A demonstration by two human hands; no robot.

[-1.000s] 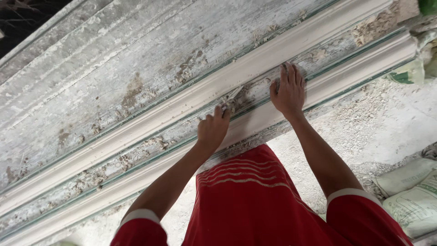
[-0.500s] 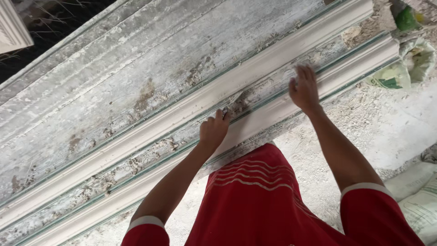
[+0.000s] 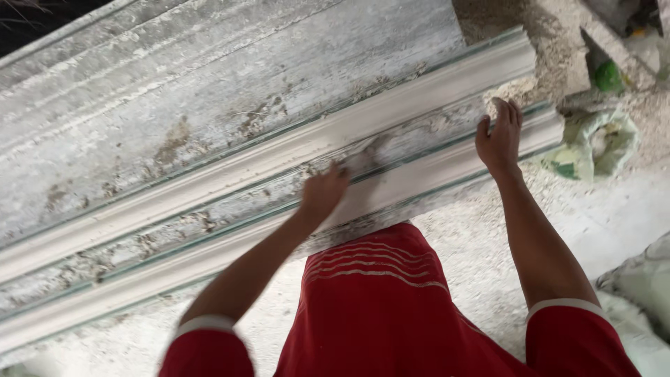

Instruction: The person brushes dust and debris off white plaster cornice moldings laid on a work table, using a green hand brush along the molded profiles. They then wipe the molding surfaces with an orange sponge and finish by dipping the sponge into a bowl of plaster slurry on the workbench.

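A long white plaster moulding (image 3: 230, 171) lies slantwise on a rough grey casting bed (image 3: 209, 84), with a second white strip (image 3: 174, 262) along the near edge. My left hand (image 3: 322, 192) rests on the grey channel between the two strips, fingers curled and blurred; whether it holds anything is unclear. My right hand (image 3: 499, 136) lies flat with fingers together near the right end of the moulding, touching the channel by the near strip. My red shirt (image 3: 377, 300) fills the bottom of the view.
The bed's right end stops at a sandy concrete floor (image 3: 488, 237). A crumpled greenish bag (image 3: 593, 143) lies just past the end, with rubble (image 3: 607, 70) beyond it. Pale sacks (image 3: 642, 286) sit at the lower right.
My right hand has slid along the moulding toward its right end. My left hand stays on the middle channel. The view has shifted so the moulding's end now shows.
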